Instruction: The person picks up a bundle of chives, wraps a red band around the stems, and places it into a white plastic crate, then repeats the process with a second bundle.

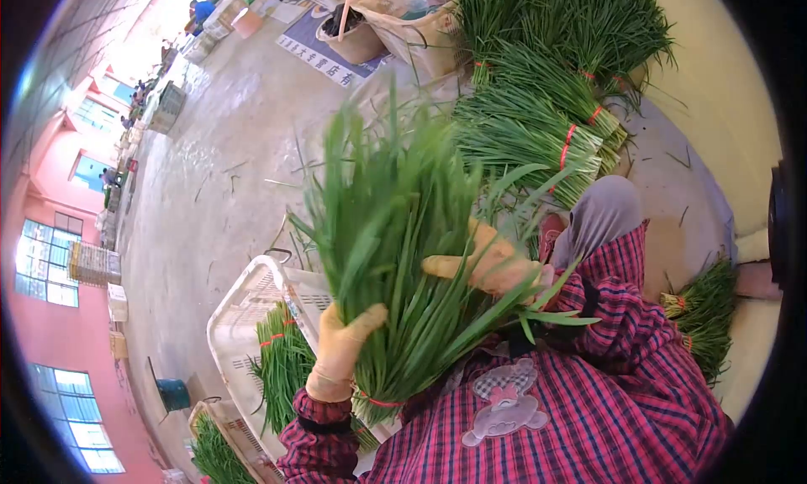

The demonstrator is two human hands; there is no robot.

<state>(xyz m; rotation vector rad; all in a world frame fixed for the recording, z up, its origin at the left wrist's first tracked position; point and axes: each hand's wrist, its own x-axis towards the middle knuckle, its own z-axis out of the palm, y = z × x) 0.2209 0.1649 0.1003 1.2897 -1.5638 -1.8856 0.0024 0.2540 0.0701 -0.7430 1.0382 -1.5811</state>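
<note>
A large bunch of garlic chives [403, 257] is up in front of my chest, leaf tips pointing away, with a red band near its base. Its upper leaves are blurred. My left hand [340, 354], in a pale yellow glove, is closed round the lower left side, thumb across the stems. My right hand [496, 265], also gloved, lies against the right side with two fingers stretched apart among the leaves. Its other fingers are hidden. Several loose leaves [555, 318] stick out to the right below it.
Banded chive bundles [546, 131] are piled at upper right, with more chives [702, 316] at far right. A white crate [231, 316] holding bundles stands at left, another crate [227, 434] below. A bucket [353, 43] and basket [424, 39] stand ahead. Leaf scraps lie on the floor.
</note>
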